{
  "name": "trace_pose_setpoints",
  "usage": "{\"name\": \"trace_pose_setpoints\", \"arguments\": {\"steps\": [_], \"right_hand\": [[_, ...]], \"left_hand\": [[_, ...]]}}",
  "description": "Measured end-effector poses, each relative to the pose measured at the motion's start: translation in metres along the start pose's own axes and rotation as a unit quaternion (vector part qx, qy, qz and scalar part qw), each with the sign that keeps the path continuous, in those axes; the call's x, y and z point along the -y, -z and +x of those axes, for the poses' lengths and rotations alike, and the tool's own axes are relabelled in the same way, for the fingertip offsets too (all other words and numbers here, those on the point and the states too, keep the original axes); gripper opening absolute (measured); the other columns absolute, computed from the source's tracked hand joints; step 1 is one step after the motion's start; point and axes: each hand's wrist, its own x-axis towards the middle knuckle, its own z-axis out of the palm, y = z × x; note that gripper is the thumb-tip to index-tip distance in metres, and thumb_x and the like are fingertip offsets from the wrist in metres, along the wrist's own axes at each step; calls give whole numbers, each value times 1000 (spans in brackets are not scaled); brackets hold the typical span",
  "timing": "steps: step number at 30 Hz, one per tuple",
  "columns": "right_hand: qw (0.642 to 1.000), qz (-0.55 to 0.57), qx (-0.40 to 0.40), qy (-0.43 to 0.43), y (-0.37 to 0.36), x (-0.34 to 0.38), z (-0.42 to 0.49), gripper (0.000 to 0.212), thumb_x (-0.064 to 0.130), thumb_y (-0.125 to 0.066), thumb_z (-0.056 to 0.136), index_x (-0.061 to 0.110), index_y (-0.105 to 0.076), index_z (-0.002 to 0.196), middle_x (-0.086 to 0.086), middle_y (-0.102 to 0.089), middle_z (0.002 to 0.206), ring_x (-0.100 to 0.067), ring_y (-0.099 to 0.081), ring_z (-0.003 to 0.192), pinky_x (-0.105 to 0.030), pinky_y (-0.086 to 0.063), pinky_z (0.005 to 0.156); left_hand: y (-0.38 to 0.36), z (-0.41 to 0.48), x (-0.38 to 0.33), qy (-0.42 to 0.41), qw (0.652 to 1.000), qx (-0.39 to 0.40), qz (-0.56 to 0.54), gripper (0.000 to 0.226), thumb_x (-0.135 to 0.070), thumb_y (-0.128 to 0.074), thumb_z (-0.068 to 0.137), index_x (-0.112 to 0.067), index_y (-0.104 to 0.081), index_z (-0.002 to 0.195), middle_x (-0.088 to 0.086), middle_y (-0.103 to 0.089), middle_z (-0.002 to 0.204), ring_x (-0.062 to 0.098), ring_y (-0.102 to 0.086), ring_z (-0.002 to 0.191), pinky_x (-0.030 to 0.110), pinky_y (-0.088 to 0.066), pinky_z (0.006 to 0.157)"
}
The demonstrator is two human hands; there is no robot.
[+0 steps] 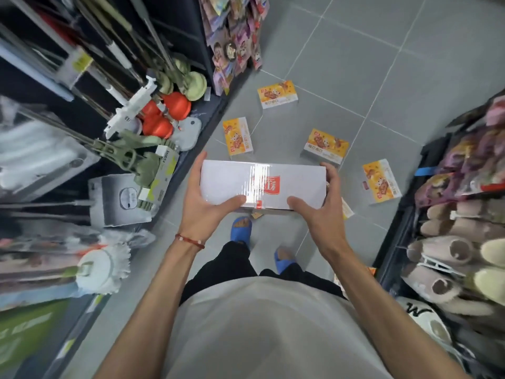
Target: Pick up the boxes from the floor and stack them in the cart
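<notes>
Head view, looking down a shop aisle.

- Held item: white rectangular cardboard box with a red logo and a clear tape strip [224, 181], off the floor, in front of the torso. Its long axis runs left to right across the body.
- Left hand [207, 206] grips the left short end, and right hand [322, 214] grips the right short end. The fingers [199, 164] wrap the far edge and the thumbs lie on the top face, so both hands are clamped on the box. Grip looks symmetrical.
- Still on the grey tiled floor [382, 77], lying flat and well apart from each other: four yellow printed cartons [325, 145], all beyond the held box. Two lie left of centre and two right of centre. A yellow sliver under the held box's right end is possibly a fifth, but it is too hidden to confirm.
- Cart: not in view, so its direction from the hands cannot be told.

Judgement: carry step in hand, most of the picking left. The next move depends on turning to find the cart while keeping the box level.
</notes>
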Motion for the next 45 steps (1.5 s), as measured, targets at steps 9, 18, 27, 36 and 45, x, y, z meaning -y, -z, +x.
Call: {"name": "trace_pose_setpoints", "arguments": {"steps": [9, 18, 27, 36, 45], "right_hand": [[986, -63, 147, 39, 23, -9, -35, 84, 12, -83, 87, 31, -31, 151, 14, -51, 137, 1, -55, 123, -28, -58, 99], [943, -123, 300, 73, -35, -18, -114, 85, 9, -84, 85, 41, -33, 144, 30, -51, 126, 10, -53, 119, -19, -55, 95], [878, -152, 446, 89, -133, -51, -267, 87, 1, -83, 83, 32, -36, 149, 21, -54, 129, 18, -57, 104, -9, -51, 84], [794, -193, 569, 87, -223, -88, -411, 92, 3, -82, 84, 38, -34, 154, 29, -51, 135, 4, -55, 123, -31, -53, 105], [674, -243, 690, 104, -329, -110, -508, 89, -4, -80, 84, 28, -37, 155, 23, -52, 130, 12, -55, 114, -7, -50, 77]], "left_hand": [[-8, -110, 19, 34, 988, -143, -46, 102, -3, -91, 66, -25, -37, 149, -7, -49, 139, -2, -52, 121, 23, -55, 93], [44, -241, 67, 54, 946, -304, -96, 105, -13, -93, 66, -30, -33, 151, -23, -47, 133, -16, -51, 112, 16, -49, 96], [123, -417, 150, 91, 876, -452, -140, 112, -23, -96, 62, -30, -32, 153, -14, -48, 143, -3, -51, 125, 14, -45, 101], [181, -570, 204, 136, 788, -580, -155, 106, -17, -93, 66, -27, -33, 152, -17, -51, 136, -5, -53, 120, 16, -49, 98], [216, -652, 240, 189, 660, -704, -184, 100, -25, -92, 67, -30, -35, 148, -10, -45, 137, -13, -49, 115, 5, -45, 89]]}}
